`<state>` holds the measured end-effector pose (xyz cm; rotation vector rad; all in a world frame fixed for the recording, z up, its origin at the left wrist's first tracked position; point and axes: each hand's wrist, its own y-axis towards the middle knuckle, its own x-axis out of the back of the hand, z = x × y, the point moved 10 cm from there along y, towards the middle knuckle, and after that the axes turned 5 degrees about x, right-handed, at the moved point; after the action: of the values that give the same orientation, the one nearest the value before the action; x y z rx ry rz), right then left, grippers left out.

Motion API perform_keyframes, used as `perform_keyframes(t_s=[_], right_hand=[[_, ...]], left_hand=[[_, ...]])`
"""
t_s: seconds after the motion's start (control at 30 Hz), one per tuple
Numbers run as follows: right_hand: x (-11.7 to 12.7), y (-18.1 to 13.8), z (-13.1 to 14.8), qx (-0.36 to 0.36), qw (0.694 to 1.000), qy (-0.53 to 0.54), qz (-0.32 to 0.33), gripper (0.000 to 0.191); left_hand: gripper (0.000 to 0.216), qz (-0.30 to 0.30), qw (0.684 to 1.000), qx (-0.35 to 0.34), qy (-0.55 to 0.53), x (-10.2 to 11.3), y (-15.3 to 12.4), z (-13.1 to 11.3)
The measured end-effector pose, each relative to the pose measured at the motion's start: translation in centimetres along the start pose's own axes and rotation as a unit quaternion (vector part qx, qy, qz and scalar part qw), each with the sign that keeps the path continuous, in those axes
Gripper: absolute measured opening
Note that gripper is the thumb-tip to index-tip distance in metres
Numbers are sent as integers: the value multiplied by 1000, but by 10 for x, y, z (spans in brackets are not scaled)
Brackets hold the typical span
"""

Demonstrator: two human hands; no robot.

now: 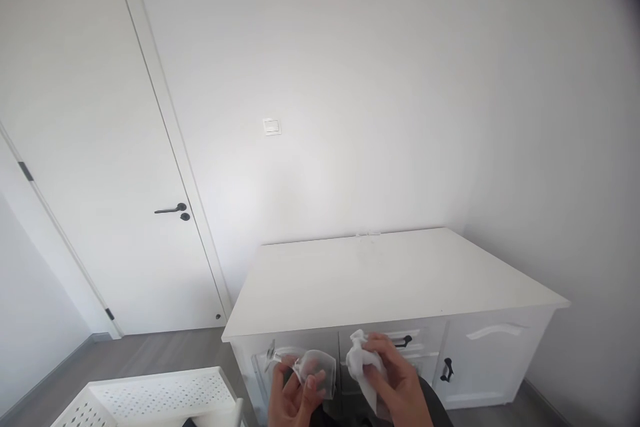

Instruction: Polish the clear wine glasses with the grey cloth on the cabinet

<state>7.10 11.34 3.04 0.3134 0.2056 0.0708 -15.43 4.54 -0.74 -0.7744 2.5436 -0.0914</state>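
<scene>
A clear stemmed glass [320, 368] lies sideways in my left hand [296, 395], its foot pointing left and its rim to the right. My left fingers are closed around the bowl and stem. My right hand [400, 383] grips a crumpled white cloth or tissue [361, 363], pinched between thumb and fingers. The cloth is just right of the glass's rim, apart from it. Both hands are in front of the white cabinet [390, 280], below its top edge.
A white perforated basket or cart [165, 393] stands at lower left, with a dark object [189, 422] partly seen inside. The cabinet front has black handles [447, 369]. Behind are a white wall with a light switch [272, 126] and a shut door [100, 167].
</scene>
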Motion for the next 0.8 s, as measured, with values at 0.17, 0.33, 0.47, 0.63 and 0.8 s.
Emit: perform_keyframes(t_s=[0.17, 0.33, 0.47, 0.63, 0.8], right_hand=[[-7, -25, -3, -22, 999, 8, -31, 31], [-2, -35, 15, 70, 993, -87, 31, 29], [-2, -50, 19, 157, 978, -130, 51, 34], [5, -65, -2, 145, 980, -138, 1, 42], [-2, -58, -12, 96, 977, -152, 114, 45]], left_hand=[[81, 46, 999, 7, -21, -34, -21, 3], [73, 64, 997, -2, -34, -51, -35, -4], [73, 63, 997, -16, -29, -53, -41, -7], [71, 99, 995, -21, -10, -65, -46, -11], [70, 190, 981, -18, 33, -83, -46, -12]])
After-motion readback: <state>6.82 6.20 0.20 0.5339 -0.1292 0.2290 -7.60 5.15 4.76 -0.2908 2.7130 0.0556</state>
